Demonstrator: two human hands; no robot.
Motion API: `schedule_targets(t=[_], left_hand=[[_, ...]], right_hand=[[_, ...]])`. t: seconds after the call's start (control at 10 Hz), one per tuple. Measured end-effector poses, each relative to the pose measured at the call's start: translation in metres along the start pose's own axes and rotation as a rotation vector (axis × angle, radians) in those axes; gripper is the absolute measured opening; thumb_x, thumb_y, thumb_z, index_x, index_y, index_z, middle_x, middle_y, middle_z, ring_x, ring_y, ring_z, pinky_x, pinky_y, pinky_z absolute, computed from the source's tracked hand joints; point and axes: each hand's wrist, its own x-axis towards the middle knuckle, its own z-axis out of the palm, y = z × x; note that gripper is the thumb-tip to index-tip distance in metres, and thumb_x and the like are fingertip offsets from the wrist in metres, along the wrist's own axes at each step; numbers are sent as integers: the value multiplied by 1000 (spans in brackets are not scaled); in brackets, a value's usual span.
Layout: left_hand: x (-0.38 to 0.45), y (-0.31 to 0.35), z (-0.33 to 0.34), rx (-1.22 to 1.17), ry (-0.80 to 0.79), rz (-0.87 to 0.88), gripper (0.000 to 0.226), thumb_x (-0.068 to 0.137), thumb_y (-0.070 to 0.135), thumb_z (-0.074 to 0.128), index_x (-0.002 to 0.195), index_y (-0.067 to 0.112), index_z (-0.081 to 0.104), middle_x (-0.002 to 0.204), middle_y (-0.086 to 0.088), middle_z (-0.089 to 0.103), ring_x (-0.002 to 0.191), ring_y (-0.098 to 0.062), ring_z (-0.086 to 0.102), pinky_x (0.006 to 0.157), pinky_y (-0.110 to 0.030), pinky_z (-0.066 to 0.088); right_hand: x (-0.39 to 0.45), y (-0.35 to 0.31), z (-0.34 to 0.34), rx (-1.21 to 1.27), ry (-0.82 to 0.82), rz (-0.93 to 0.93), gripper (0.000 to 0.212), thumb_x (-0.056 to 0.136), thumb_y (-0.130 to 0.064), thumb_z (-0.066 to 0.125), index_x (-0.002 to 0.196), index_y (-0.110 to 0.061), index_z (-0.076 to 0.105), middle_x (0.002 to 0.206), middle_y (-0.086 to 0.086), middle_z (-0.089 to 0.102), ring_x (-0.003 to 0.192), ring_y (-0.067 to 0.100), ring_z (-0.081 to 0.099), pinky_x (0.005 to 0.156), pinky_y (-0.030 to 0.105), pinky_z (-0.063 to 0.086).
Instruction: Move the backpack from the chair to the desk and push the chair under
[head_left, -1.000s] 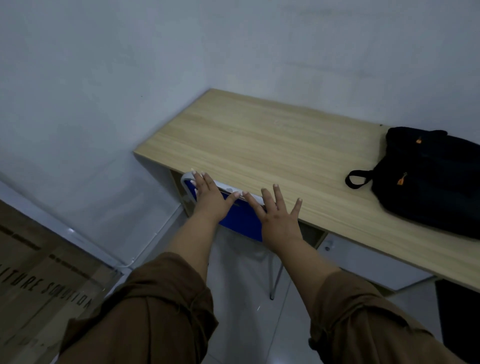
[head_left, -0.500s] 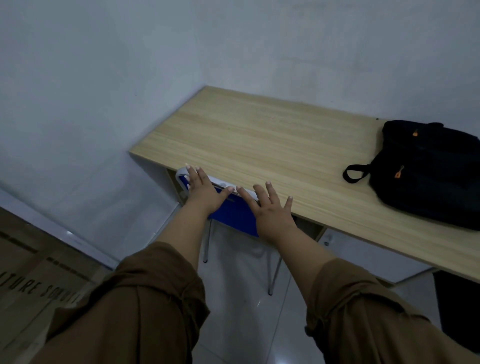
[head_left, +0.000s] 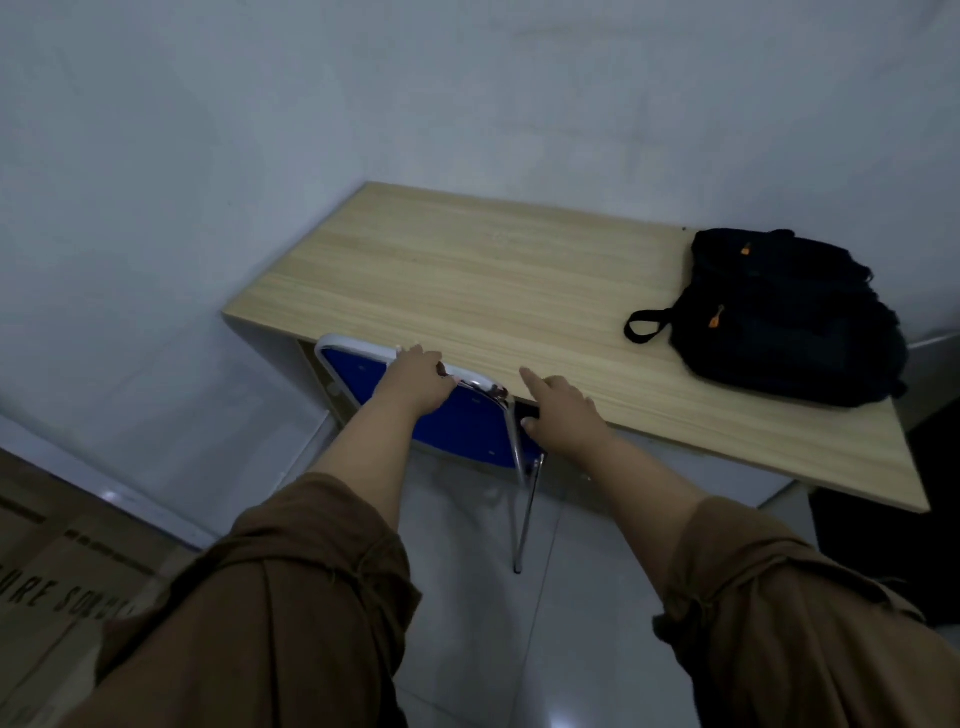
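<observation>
blue chair (head_left: 467, 421) is seen tucked w/ its backrest at the desk (head_left: 467, 291) front edge. left hand (head_left: 415, 382) is curled over the top rail, fingers closed on it. right hand (head_left: 563, 410) is laid open on the desk edge beside the chair corner, fingers apart. black backpack (head_left: 784, 317) is seen lying on the desk's right end.

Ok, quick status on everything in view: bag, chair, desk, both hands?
backpack: lying on the desk's right end, zipped, nobody touching it
chair: seat under the desk, backrest at the front edge
desk: holds only the backpack
left hand: fingers curled over the backrest's top rail
right hand: open, beside the backrest's right corner
</observation>
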Motion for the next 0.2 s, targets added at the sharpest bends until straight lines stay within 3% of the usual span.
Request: schedule_targets(t=[0.1,0.2], left_hand=[[-17,18,9,-109,62,44,43,98,28,48,132,2,55,143,-16,50,128,-33,48,97,-36,40],[-32,42,21,-162,97,70,45,97,29,51,137,9,52,148,-12,46,133,-30,46,106,-38,38]], right_hand=[[-24,28,-14,33,92,61,67,94,-26,51,153,-26,19,147,16,39,132,35,40,113,54,29],[-43,58,-31,41,209,117,61,94,-22,49,151,-26,27,141,15,43,130,34,42,114,53,27]])
